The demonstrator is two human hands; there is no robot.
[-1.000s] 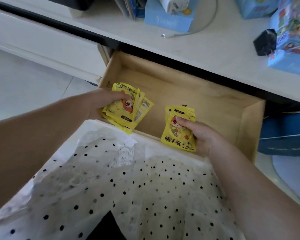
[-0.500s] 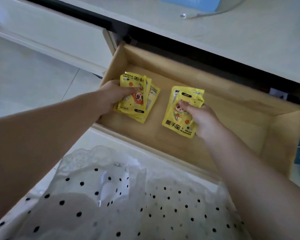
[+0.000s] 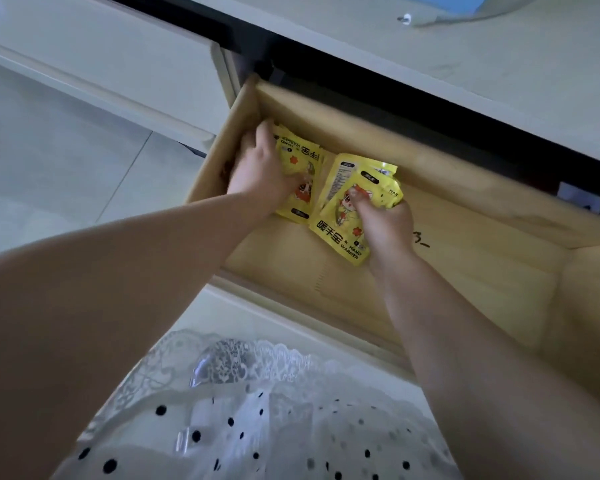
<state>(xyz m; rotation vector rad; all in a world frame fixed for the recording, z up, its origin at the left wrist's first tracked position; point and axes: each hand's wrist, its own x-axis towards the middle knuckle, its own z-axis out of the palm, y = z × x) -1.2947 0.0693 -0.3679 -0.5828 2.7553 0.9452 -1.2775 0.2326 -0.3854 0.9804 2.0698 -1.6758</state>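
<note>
An open wooden drawer [image 3: 465,282] fills the middle of the head view. In its far left corner lies a stack of yellow hand-warmer packets [image 3: 302,161], and my left hand [image 3: 262,168] lies over it with fingers reaching toward the drawer's back wall. Just to the right, my right hand [image 3: 383,220] holds a second bunch of yellow hand-warmer packets [image 3: 340,233], thumb pressed on the top packet's cartoon print, low over the drawer floor. Whether the left fingers curl under their stack is hidden.
A white desk top [image 3: 499,71] runs above the drawer, with a cable end [image 3: 404,19] and a blue box edge on it. A closed white drawer front [image 3: 101,71] sits to the left over pale floor tiles. My dotted white blouse [image 3: 239,427] fills the bottom.
Both hands have moved deeper into the drawer with their packets, the left stack now down in the far left corner and the right bunch close beside it. The camera has leaned in.
</note>
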